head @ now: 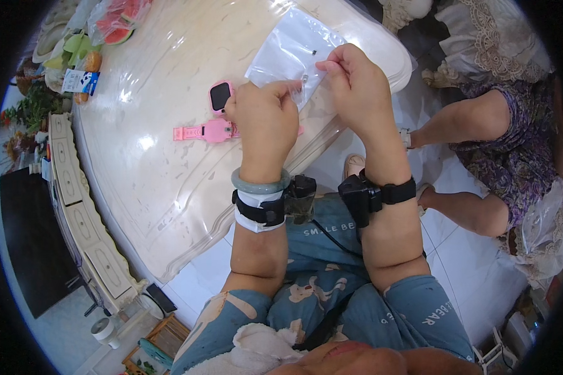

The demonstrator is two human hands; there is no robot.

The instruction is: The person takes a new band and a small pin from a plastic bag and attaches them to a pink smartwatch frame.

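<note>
My left hand is over the table's near edge, its thumb and index finger closed at a small clear plastic bag. A tiny metallic piece shows beside that fingertip. My right hand is just to the right, thumb and index brought together; whether anything is pinched there is too small to tell. Under both hands lies a white sheet or pouch with a glossy surface, and a tiny dark piece on it. Left of my left hand are a pink smartwatch body and a pink watch strap, partly hidden by the hand.
The cream table has a clear cover. Bagged watermelon slices and a blue-white packet stand at its far left. Another person's legs are at the right. A drawer cabinet runs along the left.
</note>
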